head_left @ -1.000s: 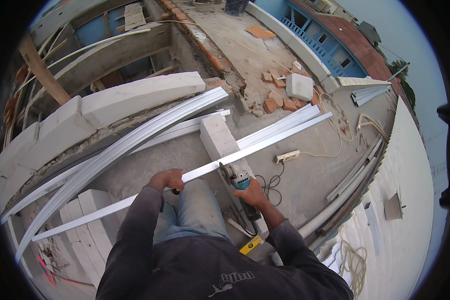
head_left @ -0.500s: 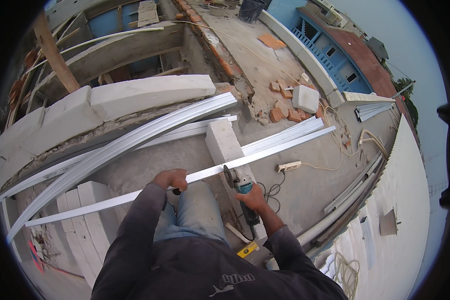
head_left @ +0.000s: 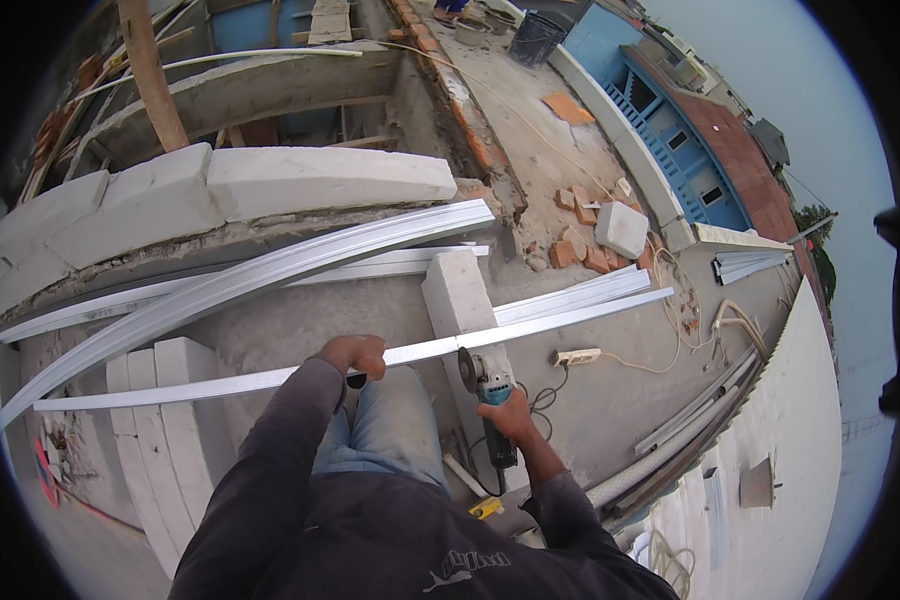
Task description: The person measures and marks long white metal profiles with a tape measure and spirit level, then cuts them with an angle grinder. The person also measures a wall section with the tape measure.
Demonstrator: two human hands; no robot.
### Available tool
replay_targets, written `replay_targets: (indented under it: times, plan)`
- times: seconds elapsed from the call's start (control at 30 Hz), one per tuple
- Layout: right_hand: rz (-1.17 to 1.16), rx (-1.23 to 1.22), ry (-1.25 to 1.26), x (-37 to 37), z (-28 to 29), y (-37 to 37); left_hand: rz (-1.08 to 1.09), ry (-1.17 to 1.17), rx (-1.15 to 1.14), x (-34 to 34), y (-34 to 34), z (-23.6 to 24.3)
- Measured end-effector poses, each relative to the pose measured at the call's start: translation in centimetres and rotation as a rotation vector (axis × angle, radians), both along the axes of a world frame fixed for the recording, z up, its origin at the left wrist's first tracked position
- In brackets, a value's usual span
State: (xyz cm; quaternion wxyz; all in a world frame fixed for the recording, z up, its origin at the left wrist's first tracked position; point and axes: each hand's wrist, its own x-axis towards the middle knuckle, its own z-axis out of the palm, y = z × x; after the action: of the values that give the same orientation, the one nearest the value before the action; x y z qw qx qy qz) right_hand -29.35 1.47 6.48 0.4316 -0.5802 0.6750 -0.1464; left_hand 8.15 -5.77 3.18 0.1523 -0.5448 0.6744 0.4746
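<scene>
A long silvery metal channel (head_left: 570, 318) lies across a white block (head_left: 457, 290) in front of me. My left hand (head_left: 358, 355) is closed around the channel left of the block, above my knee. Under those fingers shows a small dark thing whose kind I cannot make out. In my right hand (head_left: 507, 412) is a teal and black angle grinder (head_left: 496, 385), gripped round its body. Its dark disc (head_left: 467, 370) stands upright at the near edge of the channel; whether it touches is unclear. A small dark mark crosses the channel just there.
More metal channels (head_left: 270, 268) lie to the left and beyond the block. White blocks (head_left: 185, 400) stand at left. A power strip (head_left: 576, 357) with cables, broken bricks (head_left: 578, 245), pipes (head_left: 695, 400) and a yellow level (head_left: 486, 507) lie around. A low block wall (head_left: 330, 180) borders an opening.
The grinder's disc has drawn back toward me, from over the channel to its near edge. My left hand keeps its hold on the channel. The whole view has shifted slightly.
</scene>
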Motion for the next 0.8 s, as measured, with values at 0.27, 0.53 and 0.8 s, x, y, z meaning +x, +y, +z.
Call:
replay_targets:
  times: [0.27, 0.53, 0.8]
  plan:
    - [-0.025, -0.056, -0.066, 1.5, 1.9, -1.5, -0.007, -0.015, -0.017, -0.1, 0.0, 1.1]
    - [-0.033, -0.065, -0.017, 1.6, 1.6, -2.1, 0.008, -0.006, 0.013, -0.1, 0.2, 2.1]
    - [-0.035, 0.011, -0.009, 1.6, 1.8, -2.4, -0.003, 0.007, -0.027, -0.4, 0.6, 2.3]
